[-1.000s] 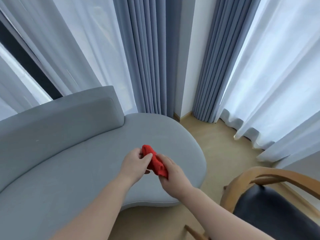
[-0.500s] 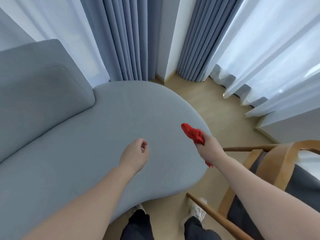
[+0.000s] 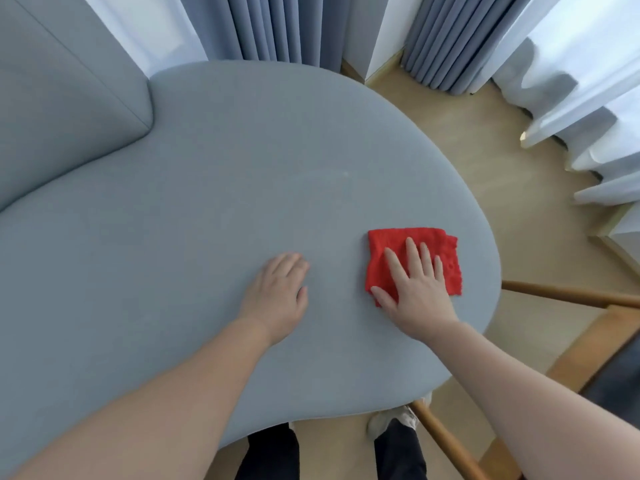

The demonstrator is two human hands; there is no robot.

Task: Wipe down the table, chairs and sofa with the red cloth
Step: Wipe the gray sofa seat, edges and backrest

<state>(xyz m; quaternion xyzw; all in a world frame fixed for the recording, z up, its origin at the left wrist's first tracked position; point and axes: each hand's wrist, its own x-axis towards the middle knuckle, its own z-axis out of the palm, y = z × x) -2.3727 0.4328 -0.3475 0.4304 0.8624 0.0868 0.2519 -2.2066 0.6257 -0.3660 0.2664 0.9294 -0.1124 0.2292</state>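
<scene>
Red cloth (image 3: pixel 414 259) is lying near the sofa seat's (image 3: pixel 225 188) right edge, pressed by the flat, open right hand (image 3: pixel 417 289); left hand (image 3: pixel 277 292) is resting open, empty; wiping seems barely begun, chair (image 3: pixel 568 299) apparently pending.

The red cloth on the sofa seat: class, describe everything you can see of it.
The red cloth is a small, bright red piece with a nubby, towel-like texture and slightly ragged edges. It lies spread flat, roughly rectangular and apparently folded, on the grey-blue fabric sofa seat, near the seat's rounded right end. The right hand rests palm down on it, fingers spread, covering its near part. The left hand lies flat on the seat beside it, not touching it.
</scene>
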